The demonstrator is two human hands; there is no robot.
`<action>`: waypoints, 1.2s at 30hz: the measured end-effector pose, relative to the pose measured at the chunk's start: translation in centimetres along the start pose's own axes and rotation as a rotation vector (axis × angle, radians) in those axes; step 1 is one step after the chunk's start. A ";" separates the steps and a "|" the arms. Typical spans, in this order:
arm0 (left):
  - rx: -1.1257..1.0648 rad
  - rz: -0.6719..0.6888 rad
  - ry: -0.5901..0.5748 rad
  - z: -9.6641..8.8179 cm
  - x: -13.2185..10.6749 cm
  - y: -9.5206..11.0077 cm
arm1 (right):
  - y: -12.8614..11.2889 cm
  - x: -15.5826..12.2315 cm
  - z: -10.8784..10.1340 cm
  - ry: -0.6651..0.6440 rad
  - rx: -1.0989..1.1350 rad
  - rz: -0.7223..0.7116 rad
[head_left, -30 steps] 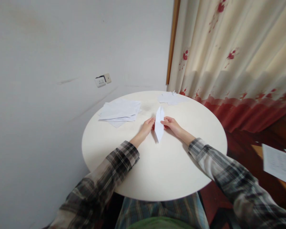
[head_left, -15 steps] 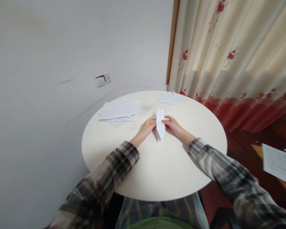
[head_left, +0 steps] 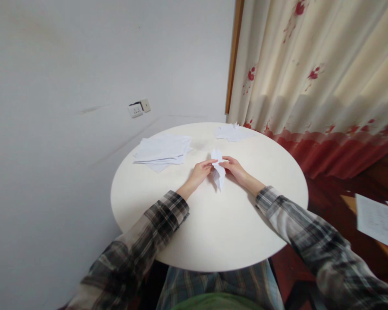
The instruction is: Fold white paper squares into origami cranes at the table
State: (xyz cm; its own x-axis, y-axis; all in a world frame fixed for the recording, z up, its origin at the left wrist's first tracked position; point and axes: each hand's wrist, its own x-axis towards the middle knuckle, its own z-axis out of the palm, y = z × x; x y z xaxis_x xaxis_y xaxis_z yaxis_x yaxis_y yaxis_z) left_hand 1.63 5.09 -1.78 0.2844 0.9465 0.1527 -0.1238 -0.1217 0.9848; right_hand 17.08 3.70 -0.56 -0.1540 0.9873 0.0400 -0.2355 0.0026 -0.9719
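Observation:
A narrow piece of folded white paper [head_left: 219,174] is held between my hands above the middle of the round white table [head_left: 210,228]. My left hand [head_left: 201,171] is closed on its left edge, the index finger reaching across the front. My right hand [head_left: 235,168] pinches the right edge, thumb on the near face. The paper stands lengthwise, pointed at its lower end, and its near layer looks bent or lifted. The fingers behind it are mostly hidden.
A stack of white paper sheets [head_left: 163,148] lies at the table's back left. More white paper [head_left: 233,132] with a small folded piece sits at the back right edge. Beyond are a wall with a socket [head_left: 136,110], a curtain [head_left: 313,77] and, right, printed sheets [head_left: 378,219].
My left index finger has moved right, onto the front of the folded paper. The paper's smooth near face has become bent and opened. My right hand has hardly moved.

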 end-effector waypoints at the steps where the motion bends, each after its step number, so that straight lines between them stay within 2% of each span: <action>1: 0.004 0.005 0.008 0.0 0.1 0.0 | 0.0 0.0 0.0 0.002 0.000 0.003; 7: 0.040 0.092 0.077 -0.1 0.4 -0.1 | 0.0 0.1 0.0 -0.031 0.004 0.003; 12: 0.085 0.115 0.197 -0.6 0.4 -0.2 | 0.0 -0.1 -0.1 -0.050 0.038 0.001; 16: 0.072 0.122 0.226 -0.7 0.3 -0.2 | 0.0 -0.3 -0.2 -0.093 0.012 -0.026; 23: 0.088 0.086 0.180 -0.5 0.1 -0.1 | 0.0 -0.3 0.2 -0.091 -0.048 -0.062; 27: 0.069 0.061 0.142 -0.4 0.1 -0.1 | 0.2 0.0 0.0 -0.046 -0.093 -0.073; 36: 0.013 0.078 0.098 -0.2 0.1 0.2 | 0.7 0.4 -0.4 -0.010 -0.105 -0.099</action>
State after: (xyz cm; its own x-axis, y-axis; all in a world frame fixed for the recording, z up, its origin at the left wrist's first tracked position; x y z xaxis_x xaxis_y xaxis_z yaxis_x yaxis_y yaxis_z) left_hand 1.47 5.21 -1.62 0.1803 0.9585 0.2210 -0.1298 -0.1995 0.9713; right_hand 17.18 4.20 -1.30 -0.1450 0.9797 0.1383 -0.1487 0.1166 -0.9820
